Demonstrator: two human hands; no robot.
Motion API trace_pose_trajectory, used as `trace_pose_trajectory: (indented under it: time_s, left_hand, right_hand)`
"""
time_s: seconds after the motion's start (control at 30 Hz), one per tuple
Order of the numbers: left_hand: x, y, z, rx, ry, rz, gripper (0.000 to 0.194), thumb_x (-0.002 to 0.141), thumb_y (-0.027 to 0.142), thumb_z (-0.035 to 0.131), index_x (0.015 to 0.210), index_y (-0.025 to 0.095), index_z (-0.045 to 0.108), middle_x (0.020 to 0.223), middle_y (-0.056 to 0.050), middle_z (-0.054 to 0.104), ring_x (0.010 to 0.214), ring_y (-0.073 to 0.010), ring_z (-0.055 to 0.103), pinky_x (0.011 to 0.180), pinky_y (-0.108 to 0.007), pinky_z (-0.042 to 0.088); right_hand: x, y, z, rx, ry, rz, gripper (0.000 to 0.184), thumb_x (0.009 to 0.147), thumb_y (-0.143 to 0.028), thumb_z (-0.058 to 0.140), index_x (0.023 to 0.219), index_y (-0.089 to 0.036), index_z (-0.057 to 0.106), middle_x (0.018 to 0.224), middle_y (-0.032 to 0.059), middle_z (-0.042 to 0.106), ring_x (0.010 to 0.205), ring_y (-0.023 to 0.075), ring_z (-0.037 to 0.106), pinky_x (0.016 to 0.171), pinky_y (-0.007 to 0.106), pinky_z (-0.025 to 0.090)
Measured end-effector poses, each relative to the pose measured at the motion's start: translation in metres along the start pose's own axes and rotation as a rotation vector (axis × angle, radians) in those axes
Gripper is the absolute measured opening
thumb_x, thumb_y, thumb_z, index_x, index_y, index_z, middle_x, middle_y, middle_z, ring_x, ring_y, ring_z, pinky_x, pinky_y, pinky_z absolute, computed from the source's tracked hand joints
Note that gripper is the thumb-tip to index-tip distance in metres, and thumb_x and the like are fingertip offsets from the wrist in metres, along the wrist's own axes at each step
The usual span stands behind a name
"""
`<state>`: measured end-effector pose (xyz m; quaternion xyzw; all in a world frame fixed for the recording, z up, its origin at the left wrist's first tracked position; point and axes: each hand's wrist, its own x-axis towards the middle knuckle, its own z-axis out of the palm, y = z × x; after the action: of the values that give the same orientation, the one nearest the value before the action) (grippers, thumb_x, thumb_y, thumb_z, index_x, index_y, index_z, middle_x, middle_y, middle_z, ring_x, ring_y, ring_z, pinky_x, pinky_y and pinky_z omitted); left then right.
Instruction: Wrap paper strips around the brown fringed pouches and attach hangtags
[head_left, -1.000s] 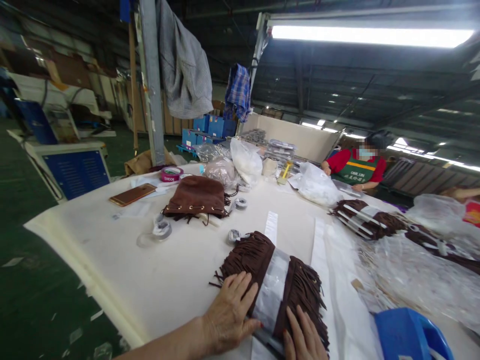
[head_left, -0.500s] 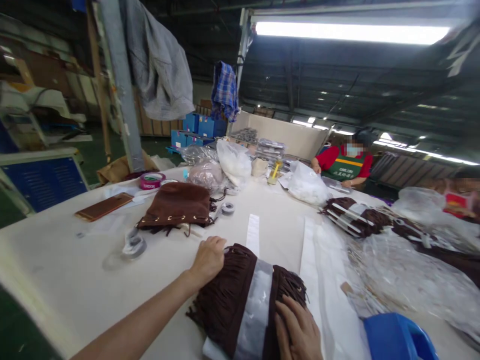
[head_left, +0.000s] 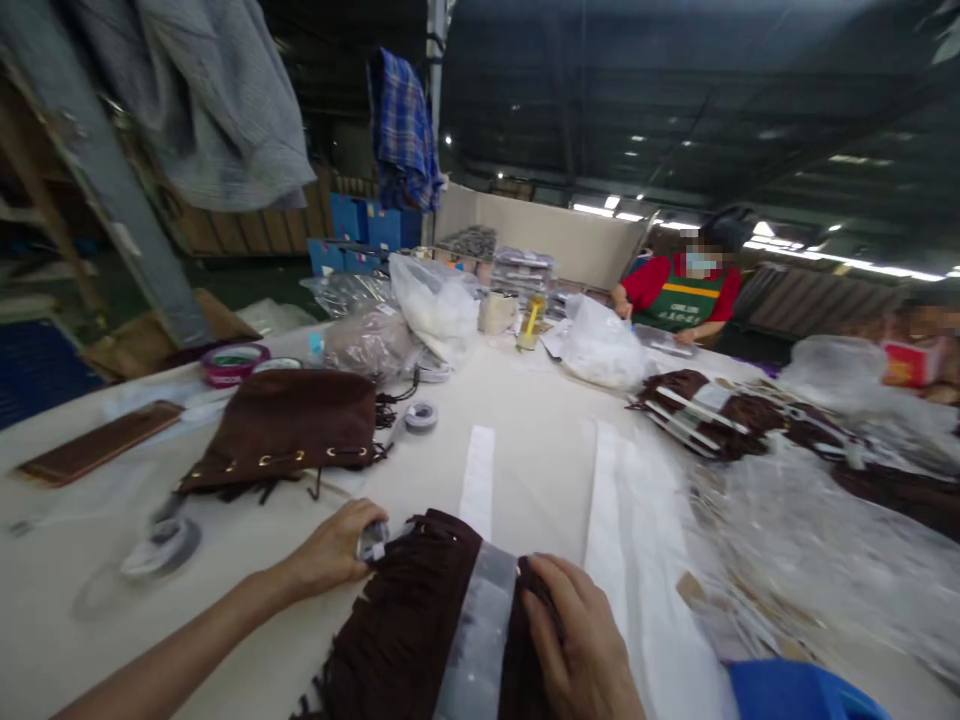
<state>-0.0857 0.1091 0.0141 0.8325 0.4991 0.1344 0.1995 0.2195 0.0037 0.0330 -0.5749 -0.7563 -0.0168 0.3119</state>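
A brown fringed suede piece [head_left: 409,625] wrapped with a clear plastic band [head_left: 480,640] lies on the white table [head_left: 525,440] right in front of me. My left hand [head_left: 330,548] is closed around a small roll of tape [head_left: 373,540] at the piece's upper left corner. My right hand [head_left: 581,640] lies on the fringe right of the band, fingers bent and pressing down. A brown suede pouch [head_left: 289,425] sits further left.
White paper strips [head_left: 478,465] lie ahead, more tape rolls [head_left: 420,416] and a phone [head_left: 94,440] to the left. Plastic bags and fringed pieces [head_left: 712,410] pile at right. A person in red and green [head_left: 679,295] works at the far side. A blue bin [head_left: 795,690] stands at lower right.
My left hand has left the fringe, reached up-left and closed on the tape roll. My right hand slid up the fringe. The view has swung left and downward.
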Motion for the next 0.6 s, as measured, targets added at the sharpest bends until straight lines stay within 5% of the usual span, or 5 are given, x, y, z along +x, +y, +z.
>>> trace_pose_trajectory:
  time_s: [0.13, 0.3, 0.6]
  left_hand:
    - [-0.003, 0.004, 0.000, 0.072, 0.077, 0.027, 0.044, 0.052, 0.003, 0.044, 0.093, 0.018, 0.051, 0.095, -0.004, 0.056, 0.094, -0.0198, 0.050, 0.084, -0.032, 0.041]
    - [-0.003, -0.004, -0.001, 0.099, 0.116, 0.088, 0.049, 0.050, -0.001, 0.043, 0.094, 0.018, 0.050, 0.097, -0.004, 0.054, 0.095, -0.0195, 0.048, 0.084, -0.031, 0.040]
    - [0.035, -0.030, -0.007, 0.181, 0.144, 0.227, 0.048, 0.051, -0.003, 0.041, 0.093, 0.018, 0.048, 0.096, -0.005, 0.055, 0.095, -0.0206, 0.047, 0.083, -0.032, 0.039]
  right_hand:
    - [0.066, -0.046, 0.052, 0.058, -0.189, 0.022, 0.034, 0.076, -0.016, 0.056, 0.109, -0.015, 0.057, 0.103, 0.0115, 0.064, 0.095, 0.0264, 0.060, 0.079, 0.041, 0.050]
    - [0.080, -0.060, 0.099, 0.023, -0.228, -0.009, 0.034, 0.070, -0.006, 0.054, 0.101, -0.018, 0.061, 0.098, 0.0103, 0.065, 0.089, 0.0279, 0.061, 0.074, 0.041, 0.049]
    - [0.069, -0.041, 0.108, 0.288, -0.148, 0.018, 0.023, 0.084, -0.017, 0.045, 0.099, -0.021, 0.061, 0.098, 0.0058, 0.067, 0.088, 0.0195, 0.064, 0.077, 0.029, 0.051]
